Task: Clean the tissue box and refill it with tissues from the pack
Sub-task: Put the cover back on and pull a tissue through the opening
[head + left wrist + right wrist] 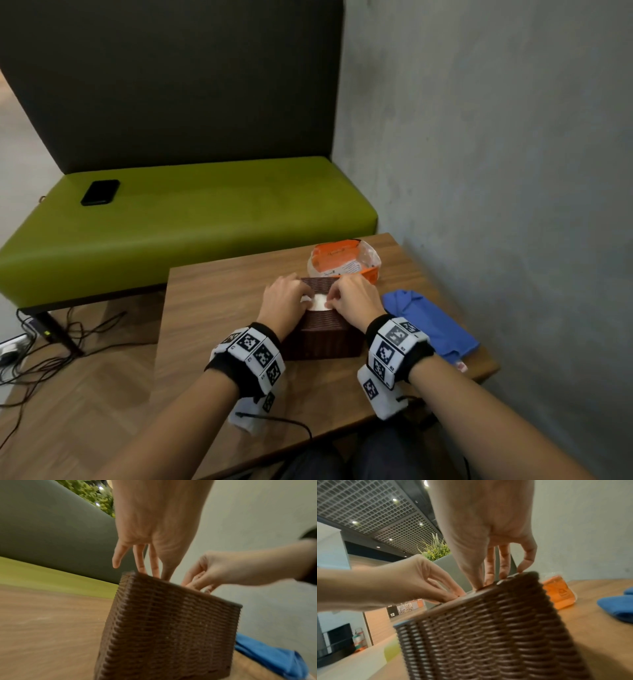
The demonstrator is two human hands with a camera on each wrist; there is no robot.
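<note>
A brown woven tissue box (pixel 322 337) stands in the middle of the wooden table (pixel 219 308). White tissue (pixel 320 302) shows in its top opening. My left hand (pixel 305 296) reaches over the box's left side, thumb and fingers pinched at the tissue's left edge. From the right, my right hand (pixel 330 301) has curled fingers nipping the tissue's right edge. The wrist views show the box (pixel 171 628) (pixel 488 635) from the side, with the fingertips of both hands hidden behind its top edge. The opened orange tissue pack (pixel 342 261) lies just behind the box.
A folded blue cloth (pixel 428 325) lies on the table right of the box, near the grey wall. Beyond the table is a green bench (pixel 205 222) with a black phone (pixel 100 192) on it. Cables (pixel 41 353) trail on the floor at left.
</note>
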